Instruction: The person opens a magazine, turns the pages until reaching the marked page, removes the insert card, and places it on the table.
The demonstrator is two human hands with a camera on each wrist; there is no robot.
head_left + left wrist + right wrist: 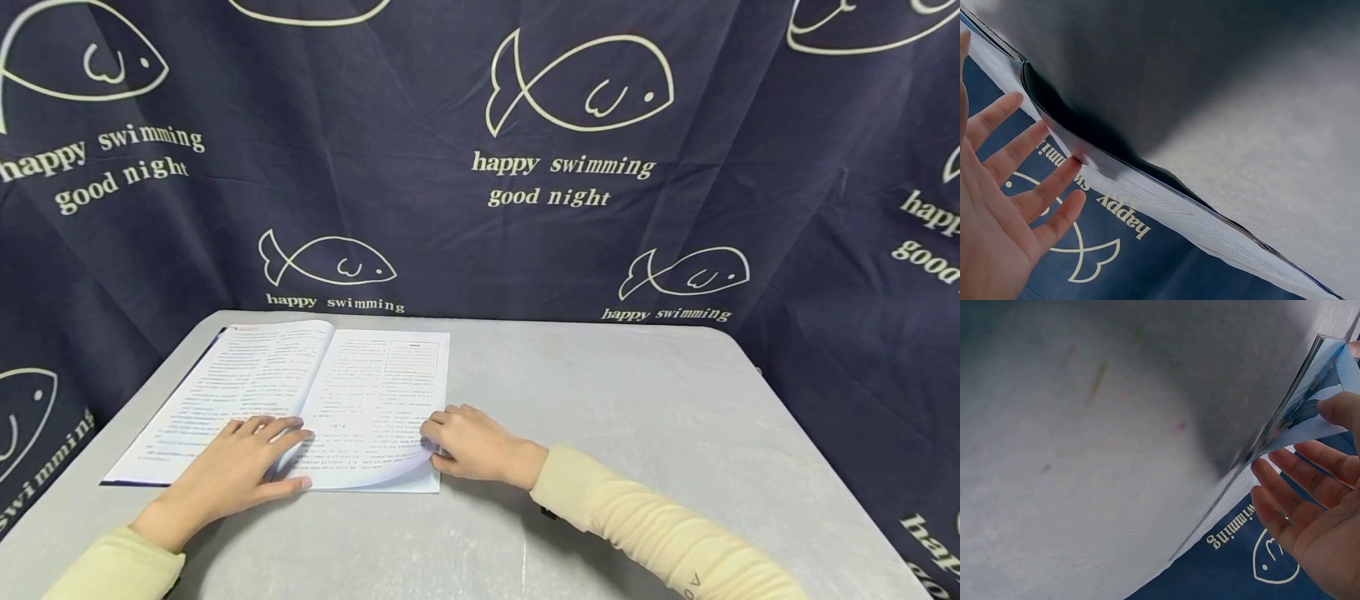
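Note:
An open book (247, 367) with printed text lies at the left of the grey table. Spread over its lower middle, near the fold, is my left hand (232, 471), its fingers fairly straight and their tips on the paper. In the left wrist view those fingertips touch the book's lower edge (1166, 197). At the right margin my right hand (480, 446) pinches a page (382, 417), whose lower corner curls up off the sheets below. The right wrist view shows the thumb against the underside of this lifted page (1300, 430), which carries a coloured picture.
The grey table (600, 400) extends to the right of the book. Behind and beside it hangs a dark blue curtain (442, 242) with white fish drawings and lettering.

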